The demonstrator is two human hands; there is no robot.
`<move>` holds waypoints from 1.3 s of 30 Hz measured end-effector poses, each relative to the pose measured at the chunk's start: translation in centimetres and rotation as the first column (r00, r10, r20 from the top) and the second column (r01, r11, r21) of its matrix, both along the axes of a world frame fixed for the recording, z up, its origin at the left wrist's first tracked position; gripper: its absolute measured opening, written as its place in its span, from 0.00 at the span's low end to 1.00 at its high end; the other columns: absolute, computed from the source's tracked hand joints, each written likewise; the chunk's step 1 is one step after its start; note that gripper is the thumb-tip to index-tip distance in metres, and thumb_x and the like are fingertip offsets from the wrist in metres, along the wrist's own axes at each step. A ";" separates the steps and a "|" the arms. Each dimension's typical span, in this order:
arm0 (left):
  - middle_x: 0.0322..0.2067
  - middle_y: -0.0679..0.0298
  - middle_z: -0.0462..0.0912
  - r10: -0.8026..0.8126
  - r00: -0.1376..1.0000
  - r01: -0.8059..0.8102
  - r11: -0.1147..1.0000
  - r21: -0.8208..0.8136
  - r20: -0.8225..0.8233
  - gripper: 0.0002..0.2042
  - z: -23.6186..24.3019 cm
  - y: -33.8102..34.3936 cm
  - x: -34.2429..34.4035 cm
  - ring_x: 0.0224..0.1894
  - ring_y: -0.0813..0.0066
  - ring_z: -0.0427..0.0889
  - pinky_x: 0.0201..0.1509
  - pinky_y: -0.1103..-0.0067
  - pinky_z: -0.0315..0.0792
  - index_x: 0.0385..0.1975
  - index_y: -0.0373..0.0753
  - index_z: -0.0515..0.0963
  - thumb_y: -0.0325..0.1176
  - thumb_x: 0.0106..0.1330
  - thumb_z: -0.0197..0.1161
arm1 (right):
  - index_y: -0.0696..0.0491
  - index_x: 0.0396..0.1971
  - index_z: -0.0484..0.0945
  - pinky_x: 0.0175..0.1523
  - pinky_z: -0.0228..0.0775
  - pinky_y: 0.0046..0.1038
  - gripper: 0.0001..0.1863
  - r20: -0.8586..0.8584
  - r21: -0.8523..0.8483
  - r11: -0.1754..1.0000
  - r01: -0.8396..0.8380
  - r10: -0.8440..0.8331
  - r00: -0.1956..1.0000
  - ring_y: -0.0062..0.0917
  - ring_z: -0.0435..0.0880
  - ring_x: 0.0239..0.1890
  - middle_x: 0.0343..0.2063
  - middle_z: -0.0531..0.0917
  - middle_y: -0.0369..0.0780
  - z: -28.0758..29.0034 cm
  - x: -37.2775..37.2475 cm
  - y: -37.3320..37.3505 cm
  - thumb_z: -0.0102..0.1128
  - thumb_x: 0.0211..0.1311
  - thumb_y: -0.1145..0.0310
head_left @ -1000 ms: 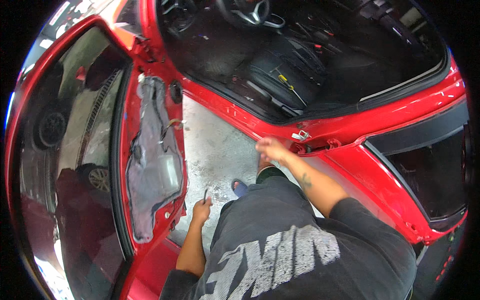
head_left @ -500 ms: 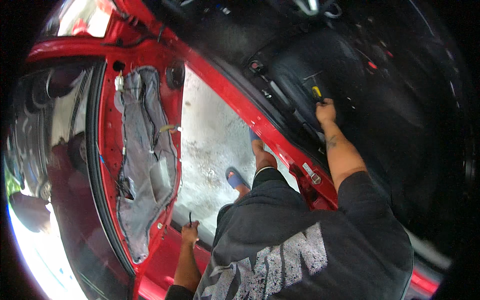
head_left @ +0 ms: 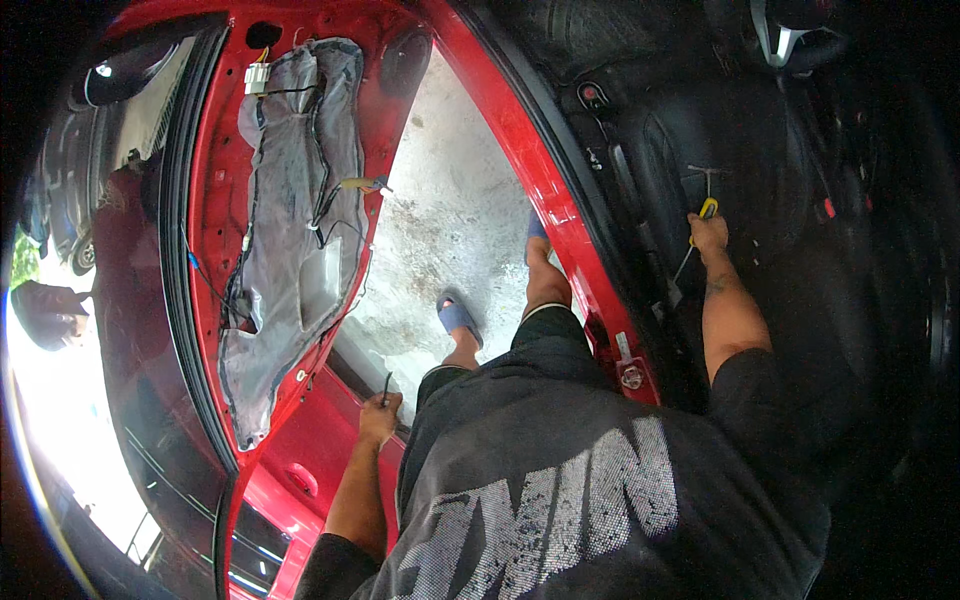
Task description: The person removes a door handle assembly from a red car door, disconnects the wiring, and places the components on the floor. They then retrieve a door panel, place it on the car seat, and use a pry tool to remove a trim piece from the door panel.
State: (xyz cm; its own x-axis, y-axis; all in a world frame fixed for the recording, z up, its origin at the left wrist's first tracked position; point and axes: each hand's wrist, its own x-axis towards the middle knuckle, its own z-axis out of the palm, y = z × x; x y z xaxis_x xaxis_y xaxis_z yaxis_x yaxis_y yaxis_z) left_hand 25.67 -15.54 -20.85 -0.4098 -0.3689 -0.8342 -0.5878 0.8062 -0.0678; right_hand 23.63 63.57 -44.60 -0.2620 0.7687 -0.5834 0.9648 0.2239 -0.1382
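Note:
My right hand (head_left: 708, 234) grips a yellow-handled screwdriver (head_left: 708, 206) over the black front seat (head_left: 760, 270); a metal T-shaped tool (head_left: 707, 172) lies just beyond it. My left hand (head_left: 380, 415) is low beside the red door, closed on a thin dark tool (head_left: 387, 380). The open door (head_left: 205, 220) has its trim off, showing a grey liner (head_left: 285, 200), wires and a white connector (head_left: 255, 82).
The red sill (head_left: 492, 105) runs diagonally along the car's opening. Below lies the concrete floor (head_left: 440, 200), where my sandalled feet stand. The steering wheel (head_left: 783, 42) is at the top right; tinted door glass (head_left: 140, 300) fills the left.
My right hand has moved from outside the sill onto the seat and taken hold of the screwdriver. The view has turned; my left hand still holds the thin tool low down.

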 end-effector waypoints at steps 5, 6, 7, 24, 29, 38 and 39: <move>0.38 0.43 0.89 -0.008 0.982 0.020 0.998 0.062 -0.187 0.21 0.6 1.0 -0.2 0.47 0.48 0.90 0.51 0.61 0.80 0.47 0.33 0.82 0.48 0.71 0.65 | 0.62 0.49 0.83 0.45 0.83 0.38 0.24 -0.070 0.070 0.996 0.054 -0.049 0.996 0.37 0.91 0.36 0.37 0.90 0.48 0.8 1.3 -0.8 0.75 0.63 0.58; 0.37 0.44 0.88 -0.028 0.976 0.039 0.998 0.047 -0.215 0.20 0.1 0.7 0.1 0.45 0.49 0.89 0.51 0.61 0.79 0.47 0.33 0.80 0.47 0.72 0.63 | 0.62 0.46 0.84 0.44 0.84 0.39 0.23 -0.085 -0.021 0.988 0.154 -0.155 0.984 0.38 0.92 0.34 0.36 0.90 0.47 1.9 0.6 -1.9 0.75 0.63 0.57; 0.36 0.45 0.88 -0.057 0.968 0.067 0.997 0.036 -0.244 0.18 -0.4 0.7 -0.2 0.43 0.50 0.89 0.50 0.62 0.79 0.46 0.33 0.79 0.45 0.73 0.61 | 0.62 0.42 0.85 0.44 0.85 0.39 0.22 -0.092 -0.109 0.960 0.257 -0.267 0.959 0.38 0.92 0.32 0.36 0.91 0.47 3.1 0.3 -2.7 0.75 0.63 0.57; 0.30 0.71 0.78 0.198 0.979 -0.018 0.351 0.936 -0.056 0.10 13.4 11.3 -4.6 0.25 0.85 0.72 0.24 0.82 0.66 0.52 0.40 0.78 0.35 0.84 0.51 | 0.51 0.34 0.71 0.40 0.81 0.29 0.13 -0.840 -0.518 0.781 -0.349 -0.389 0.377 0.25 0.90 0.44 0.44 0.89 0.44 34.5 4.1 -49.2 0.71 0.70 0.73; 0.38 0.67 0.84 -0.061 0.923 0.372 0.389 0.843 -0.379 0.09 15.1 5.2 1.9 0.36 0.80 0.82 0.36 0.79 0.76 0.52 0.41 0.80 0.36 0.82 0.56 | 0.53 0.35 0.72 0.40 0.84 0.29 0.12 -0.797 -0.600 0.741 -0.302 -0.585 0.148 0.26 0.91 0.35 0.31 0.88 0.41 38.2 10.9 -56.8 0.71 0.68 0.77; 0.57 0.58 0.78 0.815 -0.170 -0.267 0.502 0.822 -0.553 0.30 13.5 -32.9 7.2 0.58 0.63 0.78 0.64 0.63 0.69 0.67 0.40 0.72 0.59 0.82 0.41 | 0.53 0.33 0.71 0.34 0.81 0.28 0.13 -0.887 -0.343 0.900 -0.270 -0.215 0.409 0.21 0.85 0.26 0.26 0.81 0.36 40.2 23.5 -54.8 0.70 0.64 0.73; 0.63 0.54 0.78 0.724 -0.346 -0.241 0.546 0.802 -0.597 0.37 17.3 -36.5 7.0 0.65 0.58 0.77 0.71 0.59 0.66 0.72 0.39 0.70 0.66 0.82 0.37 | 0.54 0.33 0.73 0.31 0.78 0.29 0.12 -0.880 -0.267 0.913 -0.308 -0.101 0.463 0.21 0.84 0.24 0.25 0.81 0.36 39.9 24.6 -54.5 0.70 0.64 0.71</move>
State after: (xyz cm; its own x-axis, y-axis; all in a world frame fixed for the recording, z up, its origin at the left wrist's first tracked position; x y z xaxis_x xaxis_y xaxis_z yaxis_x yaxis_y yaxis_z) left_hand 32.69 -52.02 -3.57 -0.5260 -0.8496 -0.0394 -0.0521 -0.0140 0.9985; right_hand 48.21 9.04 -4.69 -0.8430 0.4981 -0.2031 0.2632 0.0527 -0.9633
